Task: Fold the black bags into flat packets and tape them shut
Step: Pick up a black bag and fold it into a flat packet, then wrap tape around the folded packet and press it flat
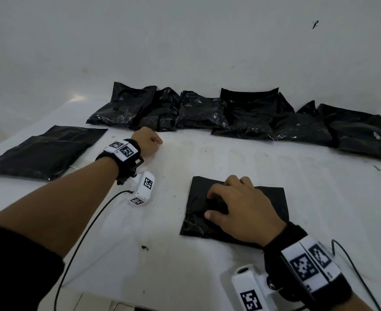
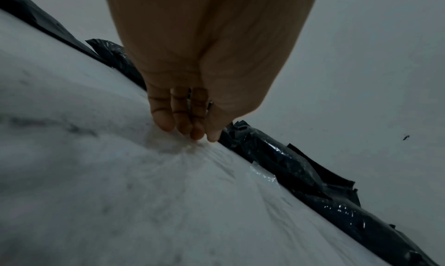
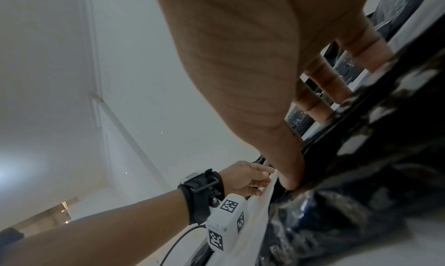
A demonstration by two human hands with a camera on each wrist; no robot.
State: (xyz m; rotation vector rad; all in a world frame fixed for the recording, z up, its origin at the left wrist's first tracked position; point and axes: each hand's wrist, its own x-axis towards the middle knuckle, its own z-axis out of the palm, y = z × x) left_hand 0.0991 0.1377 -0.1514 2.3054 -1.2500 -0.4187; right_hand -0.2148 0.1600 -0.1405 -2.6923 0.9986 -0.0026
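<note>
A row of glossy black plastic packets (image 1: 241, 115) lies finished — right hand (image 1: 241, 205) presses the folded black bag (image 1: 198, 194) flat, untaped; left hand (image 1: 148, 142), fingers extended, touches the white table (image 1: 274, 176), holding nothing.

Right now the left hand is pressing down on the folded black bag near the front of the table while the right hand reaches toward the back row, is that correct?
The hands are swapped: in the head view the right hand presses the folded black bag, while the left hand reaches toward the back row.
</note>
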